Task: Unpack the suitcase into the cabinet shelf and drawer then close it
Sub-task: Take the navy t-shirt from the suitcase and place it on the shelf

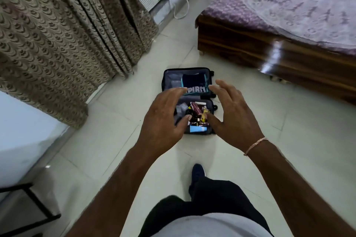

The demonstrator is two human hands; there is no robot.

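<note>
Suitcase [187, 100] lies flat, lid back, on floor [115, 121] w/ both hands partly covering it. Left hand [163, 119] & right hand [233, 113] splayed, empty. Contents blurred; small items indistinct.

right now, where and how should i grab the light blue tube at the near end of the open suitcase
Probably pinch the light blue tube across its narrow width, coming straight down from above: it lies flat and crosswise against the open dark suitcase wall nearest you, top side exposed.

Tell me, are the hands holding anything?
Nothing. Both the left hand and right hand are open, fingers spread, above the open suitcase on the floor.
</note>
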